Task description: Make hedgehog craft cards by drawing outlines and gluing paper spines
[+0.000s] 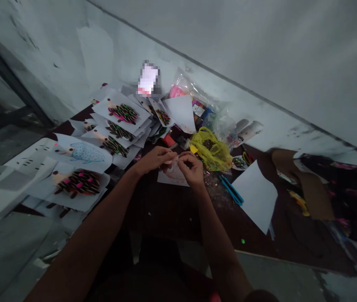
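My left hand (157, 159) and my right hand (192, 168) meet over the middle of the dark table, fingertips pinched close together. Whatever small thing they hold between them is too small to make out. Right below them lies a white sheet with an orange-brown drawing (168, 178), partly covered by my hands. A yellow plastic bag (217, 153) with dark pieces inside sits just beyond my right hand. Blue-handled scissors (232, 191) lie to the right of that hand. A red object (169, 141) rests behind my left hand.
Stacked hedgehog pictures on white paper (123, 113) fill the left side, near a sheet with a blue hedgehog drawing (85, 153). A lit phone (148, 79) stands against the wall. At right are a blank sheet (256, 197), brown cardboard (316, 191) and dark patterned cloth (348, 188).
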Tool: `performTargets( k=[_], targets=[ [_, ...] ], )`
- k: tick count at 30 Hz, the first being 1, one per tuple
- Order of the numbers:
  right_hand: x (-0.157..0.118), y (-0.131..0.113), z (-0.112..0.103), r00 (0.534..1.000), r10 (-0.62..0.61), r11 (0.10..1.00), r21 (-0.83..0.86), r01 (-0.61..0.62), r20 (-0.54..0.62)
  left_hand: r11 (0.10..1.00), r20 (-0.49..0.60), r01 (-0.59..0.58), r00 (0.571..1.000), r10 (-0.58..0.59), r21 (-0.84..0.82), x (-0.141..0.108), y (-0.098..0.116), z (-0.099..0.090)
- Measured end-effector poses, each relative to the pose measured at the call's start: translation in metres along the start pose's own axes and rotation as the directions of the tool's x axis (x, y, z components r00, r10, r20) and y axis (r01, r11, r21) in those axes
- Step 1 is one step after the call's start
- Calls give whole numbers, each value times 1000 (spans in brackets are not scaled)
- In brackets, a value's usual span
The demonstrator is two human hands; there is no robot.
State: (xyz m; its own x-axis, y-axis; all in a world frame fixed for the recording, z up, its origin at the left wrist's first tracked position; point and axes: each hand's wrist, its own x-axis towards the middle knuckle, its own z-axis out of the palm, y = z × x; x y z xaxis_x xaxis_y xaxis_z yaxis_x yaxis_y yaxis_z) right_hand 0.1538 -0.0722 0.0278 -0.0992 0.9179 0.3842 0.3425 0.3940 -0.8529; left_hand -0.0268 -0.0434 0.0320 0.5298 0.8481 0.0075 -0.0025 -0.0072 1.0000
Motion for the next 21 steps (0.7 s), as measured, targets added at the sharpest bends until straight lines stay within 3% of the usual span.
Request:
performTargets(
  k=[4, 8, 14, 17, 21],
  targets=[
    [0, 3, -3, 999, 22, 998, 65, -20, -39, 993, -116, -36, 993, 23, -110, 3, -5, -4],
    [0, 7, -5, 995, 30, 999, 20, -29, -96, 982, -148, -62, 988, 36, -176, 3, -8, -4],
    [-3, 6, -3, 992, -71, 996, -64, 64, -107, 994, 3, 66, 998, -66, -88, 0, -2, 1],
    [-4, 1, -1, 992, -106, 986, -137, 96, -65, 996, 79, 43, 996, -37, -76, -1, 2, 6],
    [-6, -2, 2, 991, -124, 974, -195, 112, -51, 997, 81, 36, 996, -30, -70, -1, 3, 7]
  ],
)
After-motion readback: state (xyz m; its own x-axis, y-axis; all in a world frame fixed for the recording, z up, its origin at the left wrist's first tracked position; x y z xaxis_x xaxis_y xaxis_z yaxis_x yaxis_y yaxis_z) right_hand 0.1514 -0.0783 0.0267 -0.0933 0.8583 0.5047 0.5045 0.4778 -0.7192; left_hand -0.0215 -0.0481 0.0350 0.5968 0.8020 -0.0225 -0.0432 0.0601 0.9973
